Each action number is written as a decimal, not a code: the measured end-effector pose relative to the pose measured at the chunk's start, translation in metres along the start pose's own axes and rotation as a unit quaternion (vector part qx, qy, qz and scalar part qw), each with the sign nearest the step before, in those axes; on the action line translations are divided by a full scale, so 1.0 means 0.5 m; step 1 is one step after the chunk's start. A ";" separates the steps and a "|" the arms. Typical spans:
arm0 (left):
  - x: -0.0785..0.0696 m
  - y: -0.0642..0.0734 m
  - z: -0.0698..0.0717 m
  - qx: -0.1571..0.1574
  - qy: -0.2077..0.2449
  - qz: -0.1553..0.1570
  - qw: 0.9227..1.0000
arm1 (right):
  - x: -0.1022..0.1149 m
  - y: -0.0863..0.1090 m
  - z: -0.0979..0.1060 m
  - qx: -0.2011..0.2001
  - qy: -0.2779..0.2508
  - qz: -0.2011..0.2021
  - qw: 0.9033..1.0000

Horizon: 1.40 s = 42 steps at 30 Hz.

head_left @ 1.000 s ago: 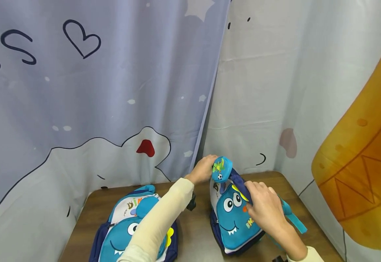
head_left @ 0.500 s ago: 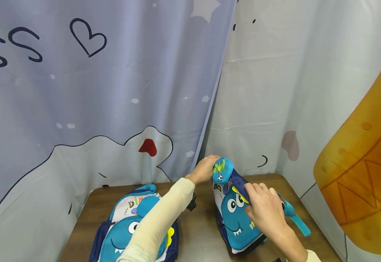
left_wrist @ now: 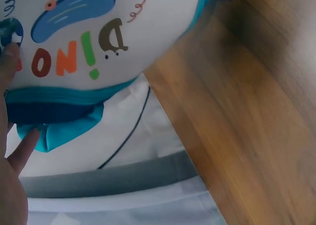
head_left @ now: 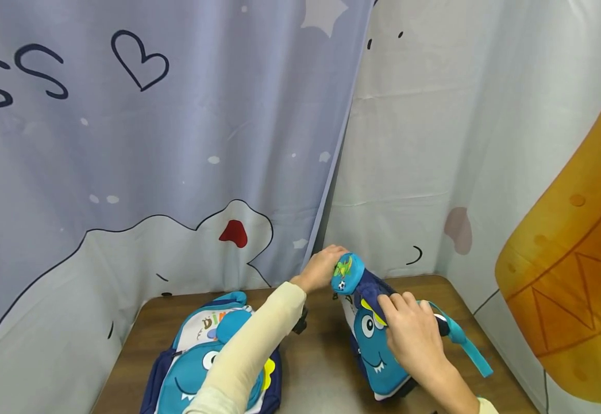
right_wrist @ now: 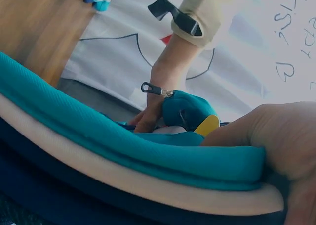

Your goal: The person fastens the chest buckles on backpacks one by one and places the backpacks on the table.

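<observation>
A small dinosaur backpack (head_left: 380, 352) with a teal cartoon face leans on the right of the table. My left hand (head_left: 323, 269) grips its top, beside a light blue rounded piece (head_left: 347, 275) printed with a green dinosaur. In the left wrist view, thumb and fingers are at the top edge, by the white DINO panel (left_wrist: 84, 52). My right hand (head_left: 414, 333) grips the pack's upper right side, its fingers over navy fabric. A teal edge (right_wrist: 123, 146) with pale piping crosses the right wrist view, and a zipper pull (right_wrist: 153, 89) hangs near the left hand.
A similar backpack (head_left: 181, 379) lies at the left of the table, partly covered by my left sleeve (head_left: 259, 339). A teal strap (head_left: 471, 348) trails toward the right edge. Behind the wooden table (head_left: 311, 379) hangs a printed curtain (head_left: 202, 126).
The right-hand backpack has shifted rightward and turned, so less of its front shows. My right hand has moved slightly up and left along its side; the left hand keeps its grip.
</observation>
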<state>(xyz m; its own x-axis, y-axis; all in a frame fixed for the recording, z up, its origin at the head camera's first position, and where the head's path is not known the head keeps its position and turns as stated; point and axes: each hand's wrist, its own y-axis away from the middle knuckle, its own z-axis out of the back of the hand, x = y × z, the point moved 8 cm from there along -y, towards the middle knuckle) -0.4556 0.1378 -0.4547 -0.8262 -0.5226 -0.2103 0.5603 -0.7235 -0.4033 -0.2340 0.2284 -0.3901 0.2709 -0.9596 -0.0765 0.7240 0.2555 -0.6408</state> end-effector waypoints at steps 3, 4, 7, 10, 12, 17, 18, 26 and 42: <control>0.005 0.010 0.001 -0.005 -0.025 -0.009 1.000 | 0.015 -0.002 -0.003 0.009 0.000 0.008 1.000; 0.008 0.014 0.002 -0.005 -0.029 -0.009 1.000 | 0.019 -0.003 -0.004 0.015 -0.001 0.010 1.000; 0.016 0.022 0.003 -0.007 -0.039 -0.010 0.999 | 0.032 -0.006 -0.006 0.030 -0.003 0.014 0.999; 0.024 0.030 0.005 -0.003 -0.038 -0.007 0.999 | 0.044 -0.009 -0.007 0.042 -0.002 0.019 0.999; 0.030 0.035 0.005 0.003 -0.038 -0.003 0.999 | 0.053 -0.010 -0.009 0.048 -0.001 0.024 0.999; 0.039 0.044 0.008 0.015 -0.049 -0.003 0.999 | 0.070 -0.014 -0.015 0.056 -0.011 0.029 0.998; 0.041 0.047 0.010 0.015 -0.052 -0.003 0.998 | 0.073 -0.016 -0.016 0.057 -0.014 0.029 0.998; 0.059 0.077 0.016 0.018 -0.060 0.002 0.998 | 0.086 -0.018 -0.032 0.136 -0.075 0.018 0.988; 0.097 0.106 0.005 0.100 -0.009 0.062 0.993 | 0.122 -0.018 -0.059 0.135 -0.144 0.030 0.980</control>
<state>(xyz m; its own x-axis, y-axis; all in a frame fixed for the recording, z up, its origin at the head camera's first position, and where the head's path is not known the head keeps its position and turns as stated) -0.4658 0.0726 -0.4841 -0.7498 -0.6205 -0.2300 0.6598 -0.7271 -0.1895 -0.2428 0.1640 -0.4115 0.4571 -0.8791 0.1351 0.8320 0.3690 -0.4141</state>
